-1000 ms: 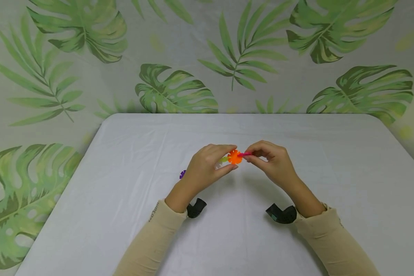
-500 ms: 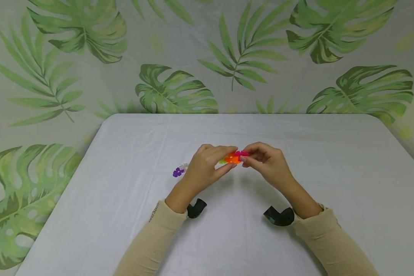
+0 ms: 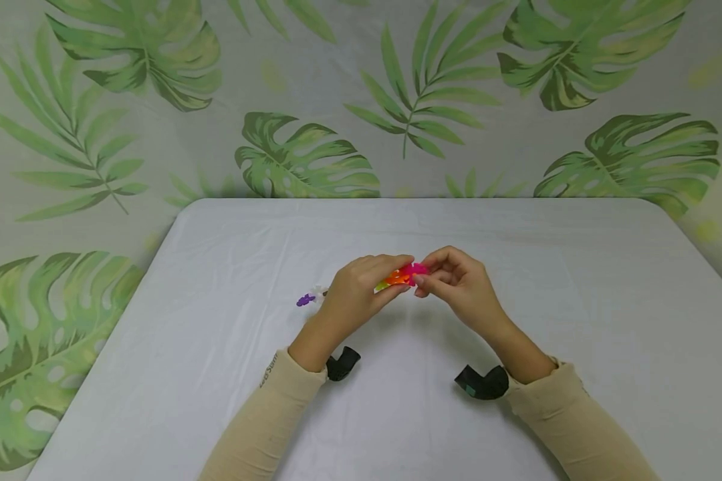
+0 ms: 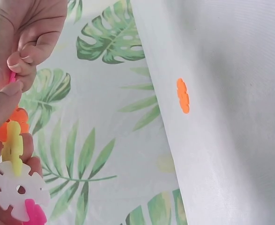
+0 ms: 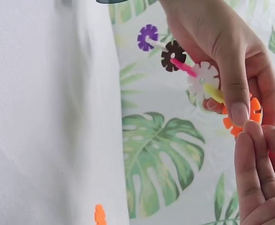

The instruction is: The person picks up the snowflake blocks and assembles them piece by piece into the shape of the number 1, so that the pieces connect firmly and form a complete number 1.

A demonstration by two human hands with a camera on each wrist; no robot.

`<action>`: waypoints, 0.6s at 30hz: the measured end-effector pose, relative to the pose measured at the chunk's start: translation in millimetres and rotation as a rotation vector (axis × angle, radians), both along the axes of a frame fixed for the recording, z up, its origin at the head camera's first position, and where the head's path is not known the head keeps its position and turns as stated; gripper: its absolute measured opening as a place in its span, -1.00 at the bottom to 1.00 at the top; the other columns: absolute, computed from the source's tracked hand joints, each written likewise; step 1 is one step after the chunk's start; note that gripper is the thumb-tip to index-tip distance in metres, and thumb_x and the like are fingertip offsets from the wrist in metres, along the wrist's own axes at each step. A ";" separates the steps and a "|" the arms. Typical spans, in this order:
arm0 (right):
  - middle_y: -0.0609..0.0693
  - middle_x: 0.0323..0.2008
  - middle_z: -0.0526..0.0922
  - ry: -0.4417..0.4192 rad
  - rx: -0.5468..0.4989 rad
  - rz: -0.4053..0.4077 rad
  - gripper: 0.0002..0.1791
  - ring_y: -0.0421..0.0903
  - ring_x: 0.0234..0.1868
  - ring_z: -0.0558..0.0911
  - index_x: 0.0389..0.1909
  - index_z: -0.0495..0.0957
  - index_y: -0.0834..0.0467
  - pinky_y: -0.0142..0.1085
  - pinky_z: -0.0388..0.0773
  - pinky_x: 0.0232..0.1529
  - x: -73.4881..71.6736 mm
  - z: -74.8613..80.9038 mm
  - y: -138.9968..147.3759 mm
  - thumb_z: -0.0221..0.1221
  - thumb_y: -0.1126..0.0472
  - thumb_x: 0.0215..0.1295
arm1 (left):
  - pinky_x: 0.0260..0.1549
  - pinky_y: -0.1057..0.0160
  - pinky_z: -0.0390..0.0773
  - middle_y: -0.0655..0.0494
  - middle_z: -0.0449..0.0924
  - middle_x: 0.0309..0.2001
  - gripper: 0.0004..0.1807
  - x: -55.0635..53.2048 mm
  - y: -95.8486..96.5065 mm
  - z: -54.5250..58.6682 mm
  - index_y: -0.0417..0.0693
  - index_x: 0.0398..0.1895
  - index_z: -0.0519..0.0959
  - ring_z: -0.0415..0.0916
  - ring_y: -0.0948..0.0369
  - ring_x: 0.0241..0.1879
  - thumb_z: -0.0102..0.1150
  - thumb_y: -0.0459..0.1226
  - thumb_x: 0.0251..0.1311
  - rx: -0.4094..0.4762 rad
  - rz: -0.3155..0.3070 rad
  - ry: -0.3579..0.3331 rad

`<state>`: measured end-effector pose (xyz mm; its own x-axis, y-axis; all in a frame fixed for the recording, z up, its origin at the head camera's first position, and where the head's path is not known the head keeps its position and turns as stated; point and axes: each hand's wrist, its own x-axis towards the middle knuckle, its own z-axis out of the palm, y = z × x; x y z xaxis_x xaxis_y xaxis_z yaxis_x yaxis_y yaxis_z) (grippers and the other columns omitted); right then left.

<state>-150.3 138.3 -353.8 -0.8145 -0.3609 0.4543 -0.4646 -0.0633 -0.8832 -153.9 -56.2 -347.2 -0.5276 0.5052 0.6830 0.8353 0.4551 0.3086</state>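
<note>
A chain of notched snowflake discs hangs between my hands. My left hand pinches the orange disc near its end, between thumb and fingers. My right hand pinches a pink disc that meets the orange one; in the right wrist view the fingers hide that joint. Back from the orange disc run a yellow disc, a white disc, another pink disc, a brown disc, a thin white disc and a purple disc at the far end.
A loose orange disc lies on the white cloth-covered table. Behind the table hangs a leaf-print backdrop. Black wrist devices sit below both hands.
The pink disc in my right hand has turned from edge-on and come closer against the orange disc. My right hand shifted slightly left. The chain's purple end swung out to the left.
</note>
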 end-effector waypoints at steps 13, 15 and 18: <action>0.23 -0.41 0.47 -0.088 -0.033 0.023 -0.78 -0.02 -0.51 0.60 -0.25 0.32 0.44 -0.25 0.57 -0.38 0.2 -1.5 -2.2 0.14 0.51 0.11 | -0.22 0.47 0.42 0.09 0.62 -0.24 -0.63 0.6 -1.4 1.2 -0.17 -0.12 0.58 0.52 0.27 -0.27 0.33 -0.30 -0.07 0.011 -0.002 -0.005; 0.22 -0.40 0.48 -0.078 -0.011 0.011 -0.77 0.00 -0.50 0.59 -0.24 0.33 0.44 -0.26 0.57 -0.37 -0.4 -1.5 -1.2 0.14 0.51 0.11 | -0.21 0.47 0.42 0.09 0.62 -0.24 -0.63 0.4 -2.1 1.0 -0.17 -0.12 0.58 0.52 0.27 -0.27 0.33 -0.30 -0.07 0.010 0.002 -0.015; 0.19 -0.37 0.50 -0.050 0.022 -0.022 -0.76 0.03 -0.45 0.57 -0.20 0.36 0.44 -0.29 0.57 -0.34 -2.2 -1.3 1.8 0.15 0.48 0.12 | -0.19 0.48 0.42 0.08 0.62 -0.23 -0.61 -0.1 -3.4 1.1 -0.17 -0.11 0.58 0.52 0.26 -0.26 0.34 -0.31 -0.09 0.008 0.018 -0.029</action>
